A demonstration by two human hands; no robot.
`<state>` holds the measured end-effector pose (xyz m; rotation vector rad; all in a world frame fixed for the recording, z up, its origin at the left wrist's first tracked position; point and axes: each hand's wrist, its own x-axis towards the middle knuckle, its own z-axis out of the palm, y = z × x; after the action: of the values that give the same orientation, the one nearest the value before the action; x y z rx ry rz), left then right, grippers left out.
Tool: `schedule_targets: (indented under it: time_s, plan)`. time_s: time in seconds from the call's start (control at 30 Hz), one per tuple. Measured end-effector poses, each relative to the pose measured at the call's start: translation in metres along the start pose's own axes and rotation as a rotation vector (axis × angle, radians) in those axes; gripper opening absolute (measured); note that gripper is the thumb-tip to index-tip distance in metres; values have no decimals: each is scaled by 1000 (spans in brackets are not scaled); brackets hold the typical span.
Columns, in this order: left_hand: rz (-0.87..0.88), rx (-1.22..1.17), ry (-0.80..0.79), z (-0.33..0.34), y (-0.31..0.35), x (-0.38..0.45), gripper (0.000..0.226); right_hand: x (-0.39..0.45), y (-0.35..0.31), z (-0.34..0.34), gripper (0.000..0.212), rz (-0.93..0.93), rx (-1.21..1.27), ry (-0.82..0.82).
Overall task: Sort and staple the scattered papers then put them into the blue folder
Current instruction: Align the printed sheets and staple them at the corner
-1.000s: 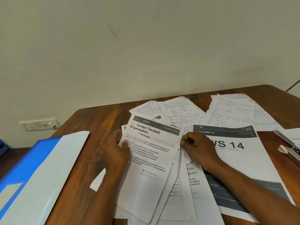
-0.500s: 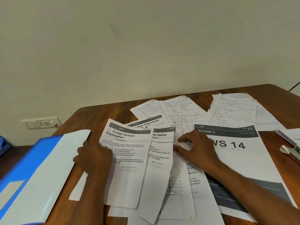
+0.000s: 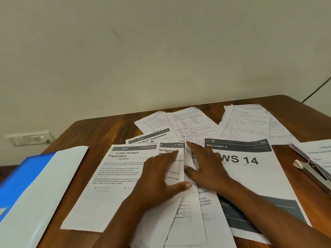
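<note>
- left hand (image 3: 161, 178) lies flat on the napkins sheet (image 3: 176, 163) near the middle of the spread, fingers straight and splayed toward 1 o'clock, thumb out to the side, gripping nothing
- right hand (image 3: 206, 167) sits just beside it at 3 o'clock, also flat and loose, fingers pointing to 11 o'clock, pressing on the overlapping sheets; the two hands almost touch
- Curtain Tie-back sheet (image 3: 114, 176) lies at 9 o'clock from the left hand, flat on the wooden counter (image 3: 100, 127), the left wrist covering its lower right corner
- a Rack Organization sheet (image 3: 152, 138) peeks out at 12 o'clock, tucked under the other two printed pages
- big BALCONY 2 page (image 3: 250, 167) is at 3 o'clock, right forearm lying across its near half
- handwritten pages (image 3: 193, 126) fan out at 12 o'clock, another handwritten stack (image 3: 250, 122) at 1 o'clock
- blue folder (image 3: 26, 185) lies open at 9 o'clock near the counter edge, pale inner flap up, well apart from both hands
- stapler (image 3: 313, 172) sits at 3 o'clock by the frame edge, resting beside more paper
- wall socket (image 3: 30, 138) at 10 o'clock on the wall
</note>
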<state>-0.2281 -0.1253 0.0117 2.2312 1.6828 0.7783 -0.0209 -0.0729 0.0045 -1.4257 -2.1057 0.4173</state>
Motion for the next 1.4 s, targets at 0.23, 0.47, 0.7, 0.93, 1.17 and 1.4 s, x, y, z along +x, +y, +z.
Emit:
schedule_targets:
  time_s: [0.23, 0.47, 0.7, 0.93, 1.17, 1.4]
  plan:
    - [-9, -42, -56, 6, -11, 2, 115, 6, 5, 0, 94, 38, 55, -101]
    - [32, 14, -87, 1, 0, -3, 109, 11, 5, -5, 106, 41, 127, -171]
    - [12, -85, -61, -6, -7, -3, 101, 10, 6, -1, 111, 36, 120, -117]
    - [-12, -107, -73, -3, -16, -3, 87, 8, 5, 0, 101, 46, 218, -13]
    - [53, -4, -53, -1, -8, -3, 78, 6, 6, -3, 97, 71, 325, 51]
    - [61, 52, -142, 4, -3, -3, 72, 5, 9, 0, 75, 64, 268, 147]
